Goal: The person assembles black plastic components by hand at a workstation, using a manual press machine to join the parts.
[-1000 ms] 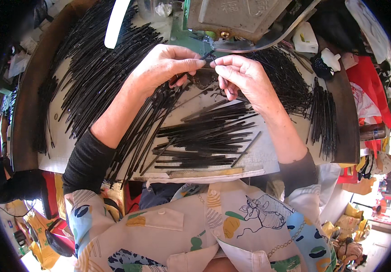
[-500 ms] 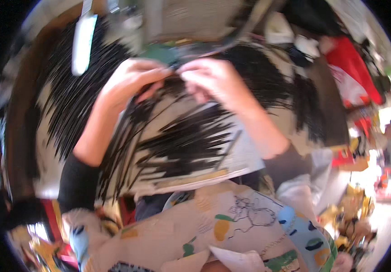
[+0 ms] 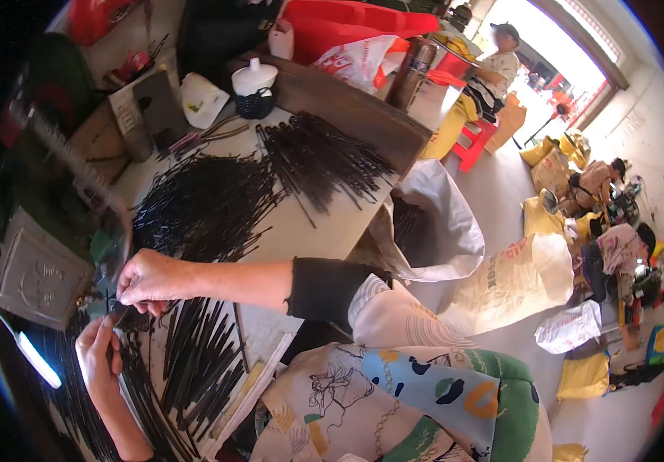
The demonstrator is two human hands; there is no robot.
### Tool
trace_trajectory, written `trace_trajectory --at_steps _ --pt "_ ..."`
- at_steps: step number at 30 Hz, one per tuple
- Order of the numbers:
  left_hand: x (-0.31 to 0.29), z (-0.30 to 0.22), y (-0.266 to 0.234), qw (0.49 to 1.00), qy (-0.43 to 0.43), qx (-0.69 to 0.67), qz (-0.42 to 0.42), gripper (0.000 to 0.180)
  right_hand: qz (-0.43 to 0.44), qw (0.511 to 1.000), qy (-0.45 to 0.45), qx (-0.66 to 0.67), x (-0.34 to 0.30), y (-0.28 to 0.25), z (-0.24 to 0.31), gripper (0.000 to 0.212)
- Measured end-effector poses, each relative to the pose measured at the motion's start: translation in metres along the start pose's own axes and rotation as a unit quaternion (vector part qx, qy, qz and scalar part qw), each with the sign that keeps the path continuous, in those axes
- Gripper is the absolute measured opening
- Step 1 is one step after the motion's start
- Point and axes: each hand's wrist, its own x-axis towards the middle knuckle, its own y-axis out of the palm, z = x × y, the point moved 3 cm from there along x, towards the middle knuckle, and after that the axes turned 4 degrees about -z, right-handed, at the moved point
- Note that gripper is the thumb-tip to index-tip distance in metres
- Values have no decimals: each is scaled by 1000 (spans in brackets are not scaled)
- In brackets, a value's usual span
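Note:
At the left side of the view, my right hand [image 3: 147, 279] reaches in with its fingertips pinched together beside a green and grey bench machine [image 3: 107, 250]. Just below it is my left hand [image 3: 99, 356], its thumb and fingers also closed, almost meeting the right. Whatever sits between the fingertips is dark and too small to make out. Under and beside the hands lie thin black rods [image 3: 201, 362] in a loose bunch on the worktable [image 3: 301, 231]. A tangled heap of finer black pieces [image 3: 205, 204] spreads beyond my right forearm.
A fanned bundle of black rods [image 3: 320, 158] rests against a wooden board [image 3: 347, 100]. Pliers [image 3: 224, 131], a white-lidded jar [image 3: 253, 83] and a lit lamp [image 3: 38, 360] surround the work. An open white sack [image 3: 455, 223] stands beside the table; people [image 3: 498, 69] sit farther off.
The view has swung to the right, so the hands and machine now appear at the left, and the room with sacks and people has come into view. Both hands stay close together by the machine.

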Motion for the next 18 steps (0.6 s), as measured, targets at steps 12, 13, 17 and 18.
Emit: trace_trajectory --at_steps 12,13,17,18 --pt "1 10 0 999 26 -26 7 13 -44 996 -4 82 7 -9 -3 14" --pt "1 10 0 999 25 -41 13 15 -50 992 7 112 5 -10 -1 14" --pt "-3 11 1 998 2 -60 13 17 -65 979 22 192 9 -11 -6 12" --pt "-4 11 2 998 0 -60 13 17 -74 971 18 228 9 -11 -5 13"
